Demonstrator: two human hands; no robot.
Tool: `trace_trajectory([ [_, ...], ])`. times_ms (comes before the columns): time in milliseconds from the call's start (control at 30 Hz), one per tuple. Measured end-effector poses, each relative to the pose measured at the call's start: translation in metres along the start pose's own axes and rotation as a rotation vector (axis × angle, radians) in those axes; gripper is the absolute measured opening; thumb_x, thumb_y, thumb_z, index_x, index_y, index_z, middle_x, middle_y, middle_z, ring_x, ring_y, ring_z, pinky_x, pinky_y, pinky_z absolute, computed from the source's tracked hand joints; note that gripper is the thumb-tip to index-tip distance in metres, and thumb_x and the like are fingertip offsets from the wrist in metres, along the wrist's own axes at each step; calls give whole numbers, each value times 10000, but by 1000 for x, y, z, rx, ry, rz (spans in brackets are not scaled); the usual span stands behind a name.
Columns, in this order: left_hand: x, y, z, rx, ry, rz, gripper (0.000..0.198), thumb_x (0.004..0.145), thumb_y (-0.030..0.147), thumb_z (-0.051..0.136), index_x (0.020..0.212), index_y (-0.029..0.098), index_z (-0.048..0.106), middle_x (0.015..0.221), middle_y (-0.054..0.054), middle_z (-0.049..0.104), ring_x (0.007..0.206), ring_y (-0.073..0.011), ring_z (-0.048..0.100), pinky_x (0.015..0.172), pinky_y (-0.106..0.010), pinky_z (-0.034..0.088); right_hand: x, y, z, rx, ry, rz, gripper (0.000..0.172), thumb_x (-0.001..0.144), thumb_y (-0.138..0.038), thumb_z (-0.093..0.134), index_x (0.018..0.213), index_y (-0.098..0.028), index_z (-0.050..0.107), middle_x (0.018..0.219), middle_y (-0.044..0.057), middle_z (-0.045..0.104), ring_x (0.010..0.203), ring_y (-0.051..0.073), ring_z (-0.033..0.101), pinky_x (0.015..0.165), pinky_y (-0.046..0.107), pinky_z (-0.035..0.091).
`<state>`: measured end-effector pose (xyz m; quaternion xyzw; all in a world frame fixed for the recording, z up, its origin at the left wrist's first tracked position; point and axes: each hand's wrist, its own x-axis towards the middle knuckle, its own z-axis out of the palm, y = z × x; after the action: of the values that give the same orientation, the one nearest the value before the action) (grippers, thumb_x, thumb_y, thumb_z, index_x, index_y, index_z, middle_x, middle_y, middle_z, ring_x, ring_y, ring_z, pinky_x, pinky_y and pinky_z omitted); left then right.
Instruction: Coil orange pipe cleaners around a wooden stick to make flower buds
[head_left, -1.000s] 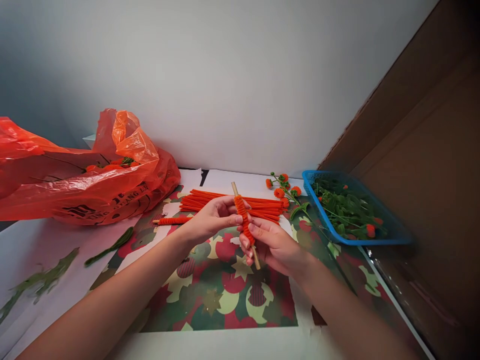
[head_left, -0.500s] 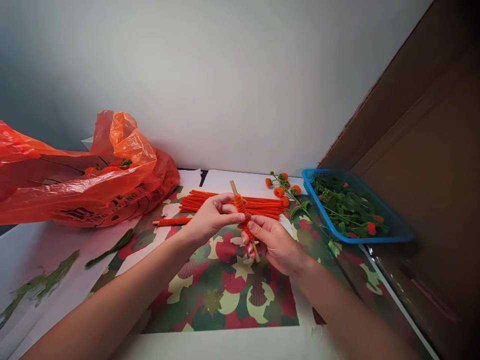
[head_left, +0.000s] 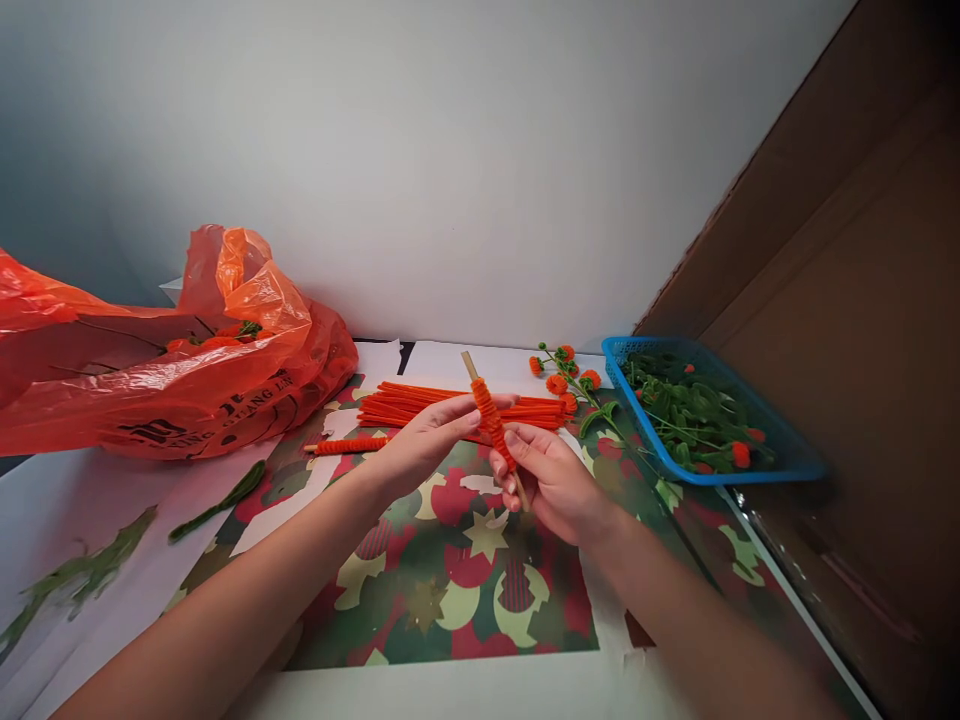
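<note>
My right hand (head_left: 551, 475) grips the lower part of a thin wooden stick (head_left: 469, 365) wound with a fuzzy orange pipe cleaner (head_left: 490, 415). The stick leans, its bare upper end pointing away to the left. Beside the coil, my left hand (head_left: 439, 430) has its fingers stretched out, passing behind the stick; the thumb tip lies close to the coil, and I cannot tell if it touches. Beyond both hands lies a bundle of orange pipe cleaners (head_left: 397, 402). Another orange-wound stick (head_left: 346, 446) rests near my left wrist.
A red plastic bag (head_left: 247, 400) with orange flowers stands at left. Green pipe cleaners (head_left: 217, 502) lie before it. An orange flower stem (head_left: 589, 395) lies near a blue basket (head_left: 652, 455) of greenery. Patterned paper (head_left: 450, 600) covers the table; a cardboard panel (head_left: 840, 230) rises at right.
My left fingers have loosened from the coil and straightened out behind it. The wound stick has shifted slightly right, still in my right hand.
</note>
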<state>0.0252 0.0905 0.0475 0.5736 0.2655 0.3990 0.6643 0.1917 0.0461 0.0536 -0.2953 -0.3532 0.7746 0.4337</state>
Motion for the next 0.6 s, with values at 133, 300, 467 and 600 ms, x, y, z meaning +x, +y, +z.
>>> trace_trajectory([
  [133, -1, -3, -3, -34, -114, 8, 277, 859, 362, 572, 1042, 197, 700, 1252, -113, 604, 1201, -257, 488, 975, -359, 378, -2, -4, -3, 273, -145, 214, 99, 886, -220, 536, 914, -139, 586, 622, -53, 445, 422, 11, 288, 344, 78, 260],
  [300, -3, 0, 2, -101, -58, -11, 265, 818, 394, 629, 992, 213, 713, 1179, -80, 642, 1032, -207, 580, 899, -318, 429, 0, -6, -7, 321, -268, 440, 436, 991, -383, 216, 947, -135, 572, 641, -20, 469, 396, 40, 207, 314, 120, 202],
  [467, -2, 0, 4, -145, -32, 37, 277, 816, 417, 626, 971, 198, 697, 1105, -76, 665, 991, -193, 584, 893, -305, 420, -1, -6, -9, 281, -367, 477, 482, 988, -428, 168, 782, -164, 514, 495, -64, 288, 410, 69, 137, 341, 126, 206],
  [600, -3, -1, 4, -108, -26, 20, 282, 813, 420, 630, 984, 204, 687, 1083, -72, 675, 1017, -207, 579, 916, -324, 398, -3, -4, -8, 315, -344, 456, 398, 986, -402, 258, 682, -179, 386, 509, -81, 200, 421, 66, 74, 355, 117, 204],
])
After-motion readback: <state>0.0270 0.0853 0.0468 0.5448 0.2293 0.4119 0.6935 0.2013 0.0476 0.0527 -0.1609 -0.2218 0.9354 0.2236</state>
